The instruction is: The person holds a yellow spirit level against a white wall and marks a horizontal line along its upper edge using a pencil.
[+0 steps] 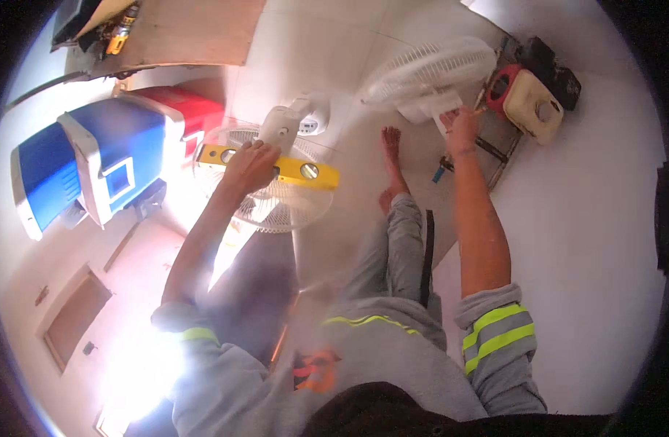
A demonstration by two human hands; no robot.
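Observation:
My left hand [253, 167] is closed around a yellow spirit level [324, 177], which lies across the round grille of a white fan [281, 125]. This fan's motor housing and neck show just beyond my fingers. Farther right, a second white fan [430, 73] has its grille tilted and slightly blurred. My right hand [462, 130] is closed on the white part below that grille. Its fingertips are partly hidden against the fan.
Blue-and-white coolers [120, 156] and a red one [189, 109] stand at the left. A cream-and-red machine [535, 105] on a metal frame is at the far right. A wooden board [192, 33] and a yellow drill [120, 36] are at the back left. My bare foot [391, 142] is between the fans.

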